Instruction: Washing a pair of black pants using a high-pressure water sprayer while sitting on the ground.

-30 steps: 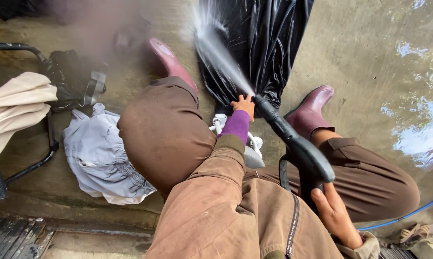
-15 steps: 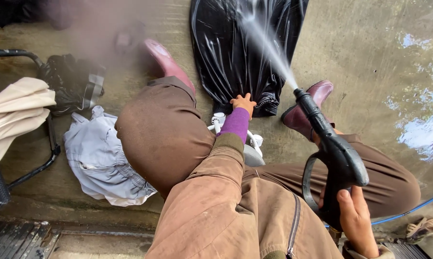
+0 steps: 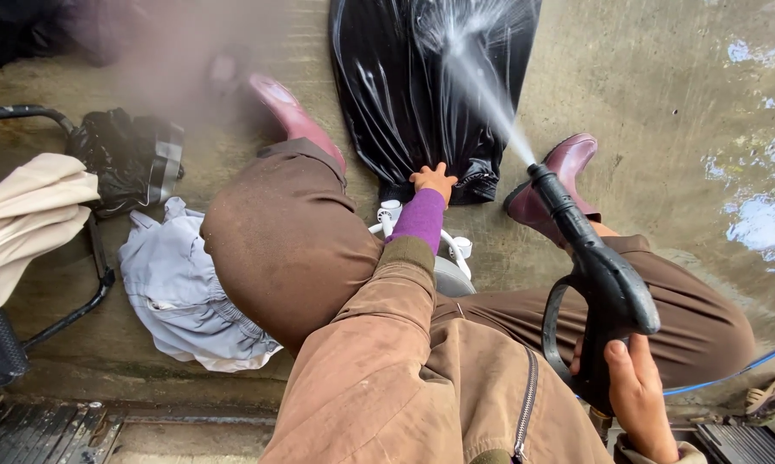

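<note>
A crumpled pale blue garment (image 3: pixel 177 292) lies on the wet concrete floor (image 3: pixel 654 94) left of the knee, with a black bundle (image 3: pixel 130 155) and a cream cloth (image 3: pixel 27 223) beyond. The right hand (image 3: pixel 641 399), grip clamped on the black spray gun (image 3: pixel 589 275), jets water onto a glossy black garment (image 3: pixel 422 86) spread between maroon boots (image 3: pixel 551 185). The left hand (image 3: pixel 435 180), fingers together, pins the garment's near edge.

Crumpled pale blue cloth (image 3: pixel 177 292) on wet concrete floor (image 3: pixel 662 94), black bundle (image 3: pixel 130 155) above it, beige fabric (image 3: pixel 22 223) at left edge.
</note>
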